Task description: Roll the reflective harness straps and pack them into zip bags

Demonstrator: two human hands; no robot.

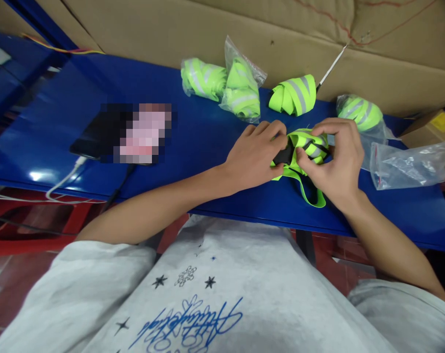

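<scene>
Between my hands lies a bundled neon-yellow reflective strap with grey stripes and black parts, on the blue table. My left hand grips its left side, fingers curled over a black piece of it. On the other side my right hand pinches the bundle between thumb and fingers. A loose neon loop hangs from the bundle toward the table's front edge. Just behind it rests another rolled neon strap, unbagged.
Bagged neon rolls stand along the cardboard wall, with another bagged roll at right. A clear zip bag lies near a cardboard box. At left are a blurred-out phone and a white cable.
</scene>
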